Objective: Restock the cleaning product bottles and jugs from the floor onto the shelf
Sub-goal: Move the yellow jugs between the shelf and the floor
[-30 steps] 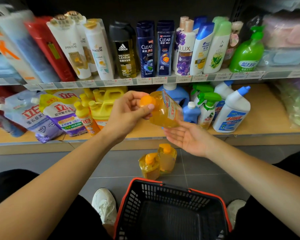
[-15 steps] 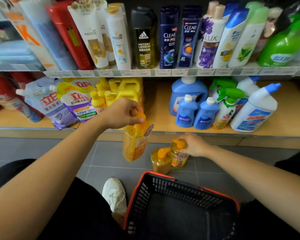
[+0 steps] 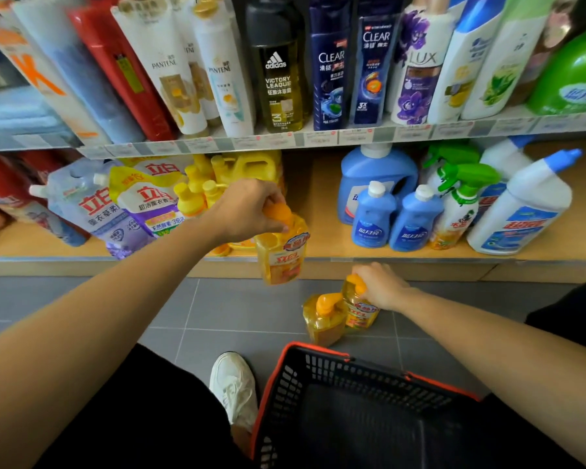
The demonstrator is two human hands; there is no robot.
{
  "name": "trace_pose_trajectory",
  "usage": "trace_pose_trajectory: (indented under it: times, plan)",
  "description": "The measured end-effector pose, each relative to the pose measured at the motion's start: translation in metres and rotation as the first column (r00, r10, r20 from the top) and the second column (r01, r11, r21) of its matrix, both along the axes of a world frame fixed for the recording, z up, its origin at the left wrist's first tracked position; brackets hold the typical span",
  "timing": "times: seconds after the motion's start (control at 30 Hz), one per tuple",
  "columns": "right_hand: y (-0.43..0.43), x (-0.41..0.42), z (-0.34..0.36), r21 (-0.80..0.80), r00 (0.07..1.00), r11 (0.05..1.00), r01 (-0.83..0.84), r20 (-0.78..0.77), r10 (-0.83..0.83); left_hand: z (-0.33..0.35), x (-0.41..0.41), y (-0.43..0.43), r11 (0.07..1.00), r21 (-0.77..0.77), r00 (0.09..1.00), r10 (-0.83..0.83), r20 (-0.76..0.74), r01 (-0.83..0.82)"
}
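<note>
My left hand (image 3: 247,211) grips the orange cap of a yellow dish-soap bottle (image 3: 279,255), which hangs upright in front of the lower shelf edge (image 3: 403,260). My right hand (image 3: 381,284) is closed on the cap of a second yellow bottle (image 3: 359,313) that stands on the grey floor. A third yellow bottle (image 3: 322,319) stands touching it on the left. Yellow jugs (image 3: 247,167) and small yellow bottles (image 3: 192,198) sit on the lower shelf behind my left hand.
A black basket with a red rim (image 3: 318,350) sits on the floor in front of me, beside my white shoe (image 3: 234,384). Detergent pouches (image 3: 139,204) lie on the lower shelf at left, blue bottles (image 3: 396,218) and sprayers at right. Shampoo bottles (image 3: 329,62) fill the upper shelf.
My left hand took the bottle by its cap and lowered it from chest height toward the lower shelf. My right hand let go of it, dropped to the floor and closed on another bottle's cap.
</note>
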State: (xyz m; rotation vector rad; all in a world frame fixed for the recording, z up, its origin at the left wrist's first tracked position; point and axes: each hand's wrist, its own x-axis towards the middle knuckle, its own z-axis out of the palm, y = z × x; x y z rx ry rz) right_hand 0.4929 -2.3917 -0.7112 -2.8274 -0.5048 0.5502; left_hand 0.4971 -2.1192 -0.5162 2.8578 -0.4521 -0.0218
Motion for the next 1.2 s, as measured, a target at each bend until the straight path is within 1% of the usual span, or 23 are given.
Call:
trace_pose_trajectory:
  times: [0.17,0.27,0.33,0.47,0.53,0.67,0.73,0.83,0.9,0.97,1.0,1.03,1.1,1.13,1.2]
  plan:
    - [-0.015,0.003,0.003,0.101,0.998,0.994,0.049,-0.05,-0.044,0.001,0.029,-0.013,0.997,0.003,0.997,-0.078,0.028,0.078]
    - [-0.028,0.006,0.014,0.169,0.994,0.982,0.085,-0.075,-0.073,-0.008,0.046,-0.022,0.995,0.0,0.993,-0.096,0.072,0.096]
    - [-0.035,0.006,0.025,0.199,0.995,0.976,0.086,-0.058,-0.076,-0.016,0.058,-0.028,0.995,0.004,0.991,-0.098,0.09,0.098]
    - [-0.046,0.004,0.049,0.249,0.999,0.968,0.044,-0.024,-0.04,-0.037,0.075,-0.036,0.995,0.031,0.993,-0.1,0.057,0.099]
    - [-0.05,0.004,0.06,0.236,1.0,0.972,0.019,0.017,-0.023,-0.045,0.08,-0.039,0.996,0.017,0.995,-0.086,0.05,0.085]
    - [-0.06,0.004,0.086,0.259,0.997,0.966,0.018,0.07,-0.037,-0.047,0.089,-0.043,0.993,-0.114,0.993,-0.014,0.113,0.027]
    - [-0.066,0.003,0.097,0.268,0.994,0.963,0.017,0.095,-0.044,-0.046,0.089,-0.045,0.989,-0.148,0.992,0.004,0.125,0.015]
    - [-0.073,0.004,0.109,0.254,0.988,0.967,0.004,0.146,-0.043,-0.044,0.081,-0.046,0.995,-0.086,0.991,-0.037,0.129,0.049]
    - [-0.075,0.004,0.116,0.231,0.986,0.973,-0.008,0.165,-0.031,-0.043,0.072,-0.047,0.995,-0.029,0.972,-0.087,0.216,0.095]
    - [-0.078,0.005,0.124,0.225,0.984,0.974,-0.015,0.179,-0.026,-0.045,0.06,-0.051,0.986,-0.049,0.943,-0.137,0.303,0.159]
    - [-0.079,0.006,0.128,0.223,0.982,0.975,-0.016,0.188,-0.027,-0.048,0.052,-0.054,0.98,-0.072,0.942,-0.156,0.298,0.185]
    - [-0.08,0.006,0.133,0.219,0.98,0.976,-0.018,0.198,-0.026,-0.052,0.045,-0.059,0.975,-0.089,0.952,-0.174,0.251,0.202]
    - [-0.082,0.007,0.142,0.21,0.977,0.977,-0.021,0.214,-0.025,-0.067,0.03,-0.071,0.975,-0.075,0.977,-0.206,0.054,0.21]
    - [-0.083,0.006,0.146,0.21,0.975,0.977,-0.026,0.22,-0.021,-0.077,0.023,-0.076,0.975,-0.036,0.973,-0.22,-0.067,0.218]
    - [-0.085,0.006,0.153,0.216,0.973,0.976,-0.043,0.231,-0.009,-0.099,0.01,-0.083,0.959,0.068,0.926,-0.246,-0.286,0.276]
